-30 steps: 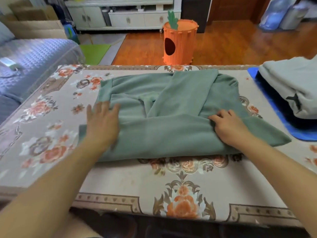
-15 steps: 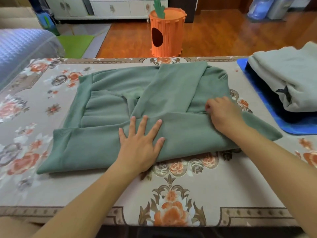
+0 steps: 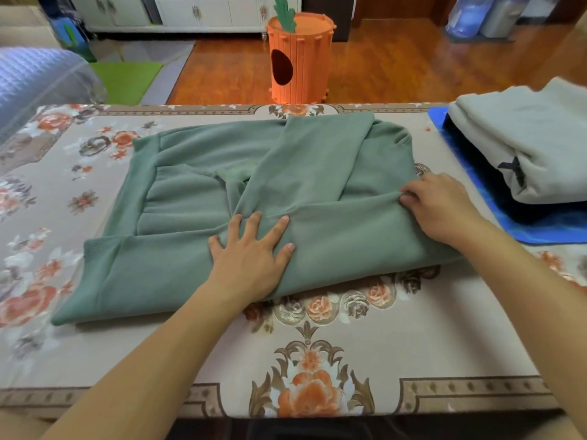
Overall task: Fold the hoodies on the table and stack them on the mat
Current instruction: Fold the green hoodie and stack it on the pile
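Observation:
A green hoodie lies partly folded across the middle of the flowered table, with both sleeves laid over its body. My left hand presses flat on the near sleeve, fingers spread. My right hand rests at the hoodie's right edge with its fingertips curled into a fold of the cloth. On the blue mat at the right lies a stack of folded hoodies: a pale grey one on top of a dark one.
An orange carrot-shaped bin stands on the wooden floor beyond the table's far edge. A blue quilted sofa borders the table's left side. White cabinets line the back wall.
My left hand slid from the hoodie's left end to its middle over the near sleeve. My right hand crept a little up along the right edge.

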`<action>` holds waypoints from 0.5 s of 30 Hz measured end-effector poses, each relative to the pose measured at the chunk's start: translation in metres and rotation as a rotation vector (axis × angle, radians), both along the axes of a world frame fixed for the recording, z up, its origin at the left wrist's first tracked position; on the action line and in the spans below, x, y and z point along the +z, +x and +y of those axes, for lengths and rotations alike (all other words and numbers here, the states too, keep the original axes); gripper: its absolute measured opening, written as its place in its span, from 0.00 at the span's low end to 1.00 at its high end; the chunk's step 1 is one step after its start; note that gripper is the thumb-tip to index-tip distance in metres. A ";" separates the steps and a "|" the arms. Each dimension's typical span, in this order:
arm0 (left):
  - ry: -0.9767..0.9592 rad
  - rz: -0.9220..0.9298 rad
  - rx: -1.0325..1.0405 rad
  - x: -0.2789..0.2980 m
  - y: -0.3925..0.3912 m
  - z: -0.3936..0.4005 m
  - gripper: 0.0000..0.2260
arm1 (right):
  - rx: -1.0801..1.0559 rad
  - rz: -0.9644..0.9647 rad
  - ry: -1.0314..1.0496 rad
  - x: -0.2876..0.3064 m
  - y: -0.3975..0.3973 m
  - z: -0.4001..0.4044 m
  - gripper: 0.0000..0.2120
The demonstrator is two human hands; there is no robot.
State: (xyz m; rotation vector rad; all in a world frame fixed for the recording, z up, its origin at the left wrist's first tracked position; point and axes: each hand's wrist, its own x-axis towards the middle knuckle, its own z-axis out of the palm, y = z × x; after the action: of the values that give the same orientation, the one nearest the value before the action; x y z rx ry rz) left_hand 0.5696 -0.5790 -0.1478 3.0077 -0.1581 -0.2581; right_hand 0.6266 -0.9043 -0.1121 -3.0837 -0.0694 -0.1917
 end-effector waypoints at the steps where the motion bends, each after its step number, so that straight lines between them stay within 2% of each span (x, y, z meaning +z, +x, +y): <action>1: 0.000 -0.007 0.006 -0.001 -0.001 -0.001 0.26 | -0.052 0.041 -0.011 -0.005 0.000 0.005 0.12; 3: 0.008 -0.024 0.013 -0.001 -0.003 -0.002 0.26 | -0.172 0.044 -0.048 -0.014 -0.004 0.017 0.12; 4: 0.010 -0.030 0.013 -0.001 -0.004 -0.003 0.26 | -0.208 -0.029 -0.088 -0.016 -0.006 0.024 0.10; 5: 0.007 -0.034 0.014 -0.001 -0.004 -0.002 0.26 | -0.212 -0.122 -0.124 -0.014 -0.009 0.035 0.09; 7: 0.006 -0.039 0.013 -0.001 -0.004 -0.002 0.26 | -0.087 -0.269 -0.095 -0.011 -0.014 0.064 0.11; 8: 0.008 -0.040 0.012 -0.001 -0.005 -0.003 0.26 | 0.016 -0.224 -0.003 -0.012 -0.014 0.080 0.14; 10: -0.019 -0.032 -0.001 0.000 -0.005 -0.004 0.26 | 0.154 0.080 0.130 -0.024 -0.014 0.106 0.25; 11: -0.063 -0.029 0.002 0.002 -0.003 -0.001 0.27 | 0.167 0.201 0.121 -0.034 -0.014 0.112 0.28; 13: -0.202 -0.066 0.078 0.005 0.004 0.022 0.28 | 0.154 0.300 0.092 -0.042 -0.010 0.111 0.30; 15: -0.197 -0.140 0.168 0.005 0.011 0.068 0.26 | 0.157 0.286 0.120 -0.043 -0.008 0.106 0.29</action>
State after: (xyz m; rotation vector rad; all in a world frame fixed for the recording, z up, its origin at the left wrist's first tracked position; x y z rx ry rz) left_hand 0.5809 -0.5106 -0.1427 2.8205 0.0542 -0.0141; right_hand 0.6182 -0.7985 -0.1547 -2.9329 -0.2746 0.2421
